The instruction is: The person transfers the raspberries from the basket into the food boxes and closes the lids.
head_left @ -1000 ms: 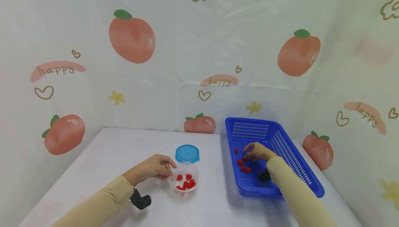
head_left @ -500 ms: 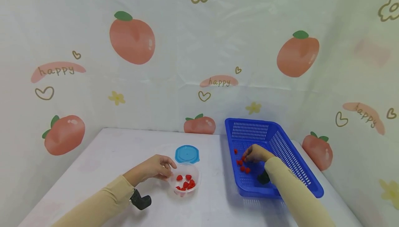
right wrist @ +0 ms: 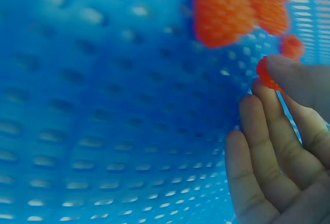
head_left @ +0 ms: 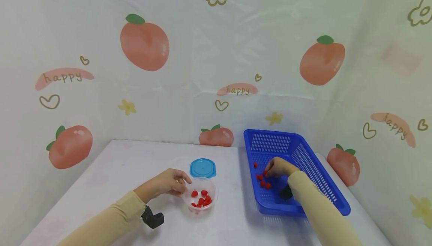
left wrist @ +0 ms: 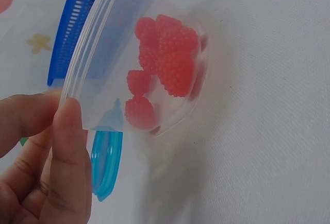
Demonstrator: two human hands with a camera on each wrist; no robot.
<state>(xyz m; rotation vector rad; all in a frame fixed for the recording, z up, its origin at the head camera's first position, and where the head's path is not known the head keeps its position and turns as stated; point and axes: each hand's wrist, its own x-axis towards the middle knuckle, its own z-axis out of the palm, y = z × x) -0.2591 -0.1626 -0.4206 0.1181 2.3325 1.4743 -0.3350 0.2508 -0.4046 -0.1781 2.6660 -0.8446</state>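
My left hand [head_left: 165, 183] pinches the rim of a clear plastic container [head_left: 212, 188] between thumb and fingers; the left wrist view shows this grip close up. Several red raspberries [left wrist: 178, 74] lie on the container's bottom, at its far side from the hand. Inside a blue plastic basket [head_left: 281, 208], my right hand [head_left: 279, 167] pinches one raspberry [right wrist: 265, 73] between thumb and fingertips, its other fingers extended. Several more raspberries [right wrist: 221, 13] lie on the basket floor by that hand, near the left wall.
Behind the container lies a blue lid [head_left: 202, 168], flat on the white table [head_left: 135, 156]. The basket's raised, slotted walls surround the right hand. A printed curtain [head_left: 182, 69] hangs at the table's back edge.
The right hand has lowered slightly into the basket, and its thumb and fingers have closed on a raspberry. My left hand and the container have stayed in place.
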